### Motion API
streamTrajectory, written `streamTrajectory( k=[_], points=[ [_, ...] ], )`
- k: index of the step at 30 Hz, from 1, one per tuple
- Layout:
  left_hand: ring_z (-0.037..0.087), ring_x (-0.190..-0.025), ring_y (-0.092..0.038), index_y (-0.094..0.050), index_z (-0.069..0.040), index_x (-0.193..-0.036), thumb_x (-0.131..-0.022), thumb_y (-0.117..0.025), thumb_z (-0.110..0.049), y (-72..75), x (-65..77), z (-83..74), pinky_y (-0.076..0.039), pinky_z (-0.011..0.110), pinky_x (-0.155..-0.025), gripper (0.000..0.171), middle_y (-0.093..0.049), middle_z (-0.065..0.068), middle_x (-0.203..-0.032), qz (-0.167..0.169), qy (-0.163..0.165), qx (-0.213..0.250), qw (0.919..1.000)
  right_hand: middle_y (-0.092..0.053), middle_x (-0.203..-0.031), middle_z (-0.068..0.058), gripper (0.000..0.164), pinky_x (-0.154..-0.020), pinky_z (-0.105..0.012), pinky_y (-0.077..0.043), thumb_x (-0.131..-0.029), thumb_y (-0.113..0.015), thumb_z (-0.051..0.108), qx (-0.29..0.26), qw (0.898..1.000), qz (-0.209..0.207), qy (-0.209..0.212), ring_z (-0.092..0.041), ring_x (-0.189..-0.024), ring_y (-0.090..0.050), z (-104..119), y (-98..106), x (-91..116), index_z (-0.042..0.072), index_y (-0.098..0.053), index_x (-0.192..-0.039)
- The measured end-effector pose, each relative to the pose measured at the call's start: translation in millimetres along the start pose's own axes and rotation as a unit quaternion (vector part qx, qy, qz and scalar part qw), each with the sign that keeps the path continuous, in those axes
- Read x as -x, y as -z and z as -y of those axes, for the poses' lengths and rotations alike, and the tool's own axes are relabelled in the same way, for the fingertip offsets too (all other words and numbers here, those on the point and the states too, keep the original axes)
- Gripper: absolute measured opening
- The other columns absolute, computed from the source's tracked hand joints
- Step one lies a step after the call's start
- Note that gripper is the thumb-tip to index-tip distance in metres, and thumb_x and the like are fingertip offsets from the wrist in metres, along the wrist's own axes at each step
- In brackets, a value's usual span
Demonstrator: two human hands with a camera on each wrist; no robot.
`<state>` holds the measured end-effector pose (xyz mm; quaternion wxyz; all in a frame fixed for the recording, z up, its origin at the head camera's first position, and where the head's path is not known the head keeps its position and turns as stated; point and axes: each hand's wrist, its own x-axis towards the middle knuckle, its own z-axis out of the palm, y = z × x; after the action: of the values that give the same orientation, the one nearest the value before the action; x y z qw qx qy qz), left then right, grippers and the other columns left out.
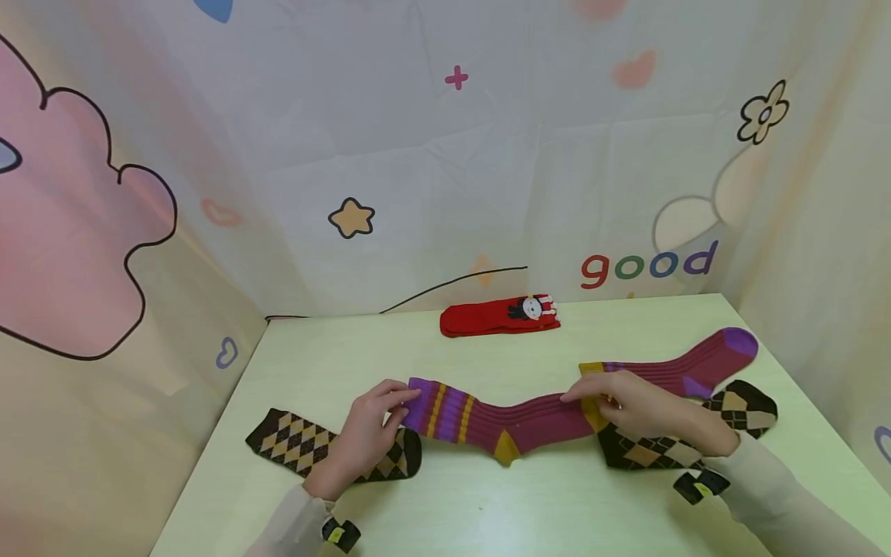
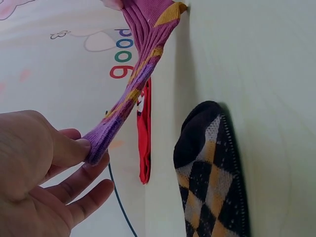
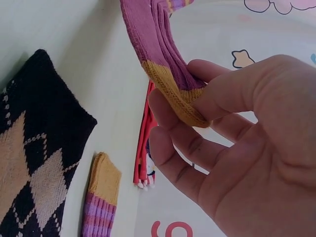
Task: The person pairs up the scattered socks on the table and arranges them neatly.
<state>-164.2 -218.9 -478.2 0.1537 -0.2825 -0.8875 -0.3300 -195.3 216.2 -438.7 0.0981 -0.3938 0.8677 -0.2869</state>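
A maroon ribbed sock (image 1: pixel 546 422) with purple-and-yellow stripes is stretched sideways between both hands, raised over the table. My left hand (image 1: pixel 365 433) pinches its purple cuff between thumb and fingers; in the left wrist view that cuff (image 2: pixel 101 140) shows at the fingertips. At the other end, the yellow toe (image 3: pixel 173 94) is pinched by my right hand (image 1: pixel 636 406). An argyle sock (image 1: pixel 295 445) lies beneath the left hand, partly hidden by it. Under the right hand is another argyle sock (image 1: pixel 650 452), with a second maroon sock (image 1: pixel 668 375) just behind.
Toward the back of the pale green table (image 1: pixel 480 503) lies a red sock (image 1: pixel 480 319) with a white-faced figure on it. A printed curtain (image 1: pixel 418 170) hangs behind the table and along its sides.
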Motion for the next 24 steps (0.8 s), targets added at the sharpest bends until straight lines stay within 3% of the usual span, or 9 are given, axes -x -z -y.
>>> streamTrajectory(
  k=[6, 14, 24],
  points=[
    [0.016, -0.090, -0.069, -0.074, 0.002, -0.119, -0.087, -0.071, 0.016, -6.3, 1.1, 1.8, -0.059, 0.024, -0.076, 0.035, -0.067, 0.009, -0.115, 0.019, -0.014, 0.003, 0.9997, -0.068, -0.131, -0.003, 0.053, -0.099, -0.039, -0.054, -0.090, -0.051, -0.018, 0.005, 1.000, 0.005, -0.004, -0.027, -0.123, -0.062, -3, -3, -1, 0.012, -0.070, -0.130],
    [0.018, -0.098, -0.068, -0.074, -0.001, -0.120, -0.091, -0.071, 0.011, -10.0, -2.9, 2.0, -0.059, 0.026, -0.083, 0.032, -0.067, 0.008, -0.117, 0.058, 0.032, -0.005, 0.9978, -0.070, -0.127, -0.003, 0.049, -0.097, -0.043, -0.055, -0.091, -0.052, -0.018, 0.022, 1.000, 0.005, 0.009, -0.027, -0.119, -0.064, -7, -8, -7, 0.009, -0.070, -0.128],
    [0.019, -0.095, -0.068, -0.075, 0.000, -0.119, -0.091, -0.073, 0.007, -15.4, -15.2, 10.4, -0.060, 0.029, -0.080, 0.029, -0.069, 0.009, -0.113, 0.091, 0.037, -0.030, 0.9947, -0.070, -0.125, -0.007, 0.044, -0.095, -0.045, -0.056, -0.091, -0.055, -0.017, 0.043, 0.999, 0.012, 0.012, -0.031, -0.118, -0.065, -13, -14, -17, 0.003, -0.070, -0.127]
  ],
)
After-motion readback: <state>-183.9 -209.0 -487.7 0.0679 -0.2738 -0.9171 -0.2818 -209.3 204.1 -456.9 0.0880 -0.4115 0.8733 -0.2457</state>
